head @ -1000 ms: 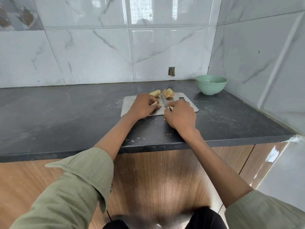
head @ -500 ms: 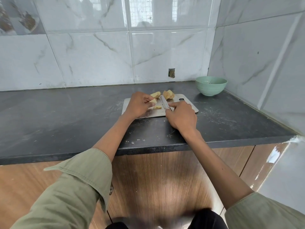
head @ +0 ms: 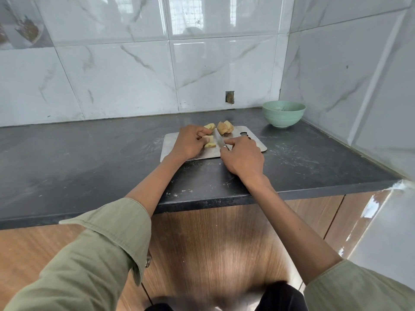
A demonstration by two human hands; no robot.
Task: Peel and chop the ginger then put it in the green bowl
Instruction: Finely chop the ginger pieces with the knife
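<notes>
You were cutting pale yellow peeled ginger pieces (head: pixel 209 142) on a flat steel cutting board (head: pixel 253 140).

Your left hand (head: pixel 189 142) pinched those pieces in curled fingers, while your right hand (head: pixel 243 157) gripped a small silver-bladed knife (head: pixel 219 140) just beside them, forefinger stretched out. More ginger chunks (head: pixel 224 127) lay at the board's far edge; the round green bowl (head: pixel 284 113) sat on the dark stone surface (head: pixel 89 158), well apart.

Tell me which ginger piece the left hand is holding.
The pale cut piece just left of the knife, under the left hand fingertips. The small piece and the two bigger chunks at the board's far edge lie untouched.
</notes>
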